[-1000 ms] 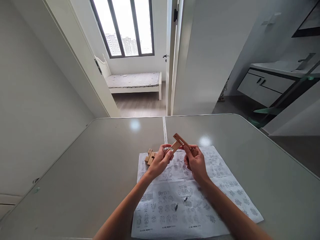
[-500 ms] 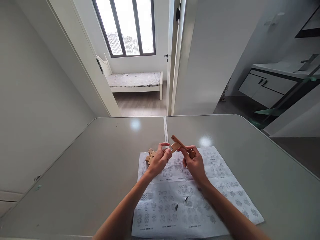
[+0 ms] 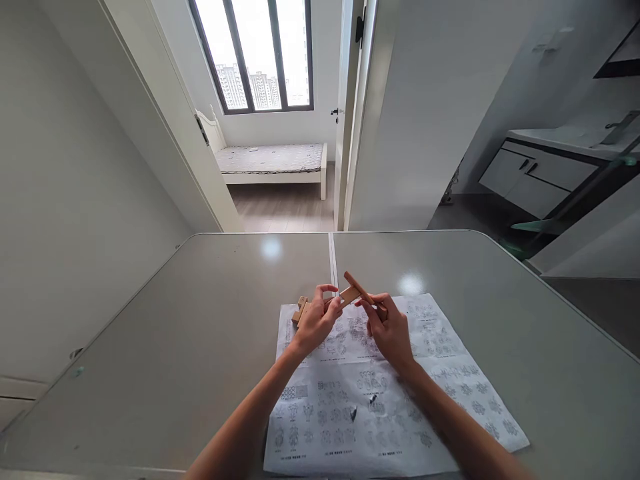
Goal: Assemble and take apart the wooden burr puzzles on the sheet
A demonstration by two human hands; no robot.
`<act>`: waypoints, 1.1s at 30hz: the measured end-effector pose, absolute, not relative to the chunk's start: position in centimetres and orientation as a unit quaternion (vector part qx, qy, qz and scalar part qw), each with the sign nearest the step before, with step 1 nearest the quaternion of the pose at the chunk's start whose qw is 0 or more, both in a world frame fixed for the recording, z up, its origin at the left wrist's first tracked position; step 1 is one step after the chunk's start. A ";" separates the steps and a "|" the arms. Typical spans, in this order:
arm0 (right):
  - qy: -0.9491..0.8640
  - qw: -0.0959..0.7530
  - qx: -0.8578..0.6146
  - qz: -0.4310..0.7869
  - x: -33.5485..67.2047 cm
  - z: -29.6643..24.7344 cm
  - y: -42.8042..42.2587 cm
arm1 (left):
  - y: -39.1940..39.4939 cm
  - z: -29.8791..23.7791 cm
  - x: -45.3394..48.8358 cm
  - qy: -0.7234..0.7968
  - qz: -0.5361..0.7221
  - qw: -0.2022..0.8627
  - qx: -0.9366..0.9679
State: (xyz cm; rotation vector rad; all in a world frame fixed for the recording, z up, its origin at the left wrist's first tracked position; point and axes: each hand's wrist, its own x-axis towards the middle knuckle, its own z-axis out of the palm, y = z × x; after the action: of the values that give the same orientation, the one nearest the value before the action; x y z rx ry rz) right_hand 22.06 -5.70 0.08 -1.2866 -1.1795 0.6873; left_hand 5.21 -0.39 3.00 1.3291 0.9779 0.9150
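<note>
My left hand is closed on a light wooden puzzle bar that points up and to the right. My right hand pinches a second, darker wooden bar that crosses the first near its far end. Both hands hover above a printed instruction sheet spread on the grey table. A small cluster of loose wooden pieces lies on the sheet's far left corner, just beyond my left hand.
The table has a seam down its middle. Past its far edge an open doorway shows a bed under a window. A white door stands straight ahead, and a dark-trimmed cabinet sits at the right.
Both hands have drifted slightly down and closer to the sheet. The right hand's bar has turned, so its notched face no longer shows and it lies flatter across the left bar.
</note>
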 end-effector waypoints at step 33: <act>-0.548 0.559 -0.538 0.313 21.7 -0.3 -6.1 | -0.9 2.6 5.7 0.420 0.406 0.554 0.593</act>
State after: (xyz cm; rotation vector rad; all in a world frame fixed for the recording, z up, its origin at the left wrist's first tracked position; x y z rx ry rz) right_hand 21.71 -6.05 -0.35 -1.2679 -1.2919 0.7371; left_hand 5.75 -0.90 2.55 1.4009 0.9932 0.9587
